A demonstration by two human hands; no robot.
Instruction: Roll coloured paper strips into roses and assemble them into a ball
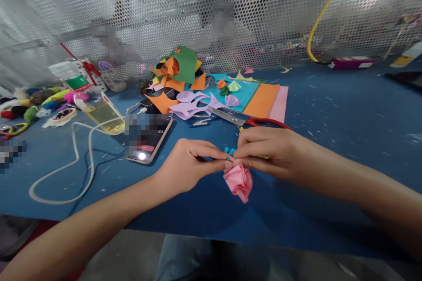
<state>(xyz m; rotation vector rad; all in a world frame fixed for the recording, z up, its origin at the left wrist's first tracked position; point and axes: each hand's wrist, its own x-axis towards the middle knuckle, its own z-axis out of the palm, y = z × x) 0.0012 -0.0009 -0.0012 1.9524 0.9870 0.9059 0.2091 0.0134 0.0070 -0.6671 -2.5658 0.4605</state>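
Note:
A pink paper flower (239,181) hangs between my two hands just above the blue table (346,109). My left hand (189,164) pinches its top from the left, fingers closed. My right hand (265,151) pinches it from the right, fingers closed too. A small teal paper piece (229,151) sticks up between my fingertips, right above the flower. Whether it is joined to the flower I cannot tell.
Red-handled scissors (245,119) lie just behind my hands. Sheets of coloured paper (262,99) and cut scraps (178,74) sit farther back. A phone (148,138) with a white cable (77,158) lies at left, beside a bottle of yellow liquid (102,112). A perforated metal screen (211,13) closes the back.

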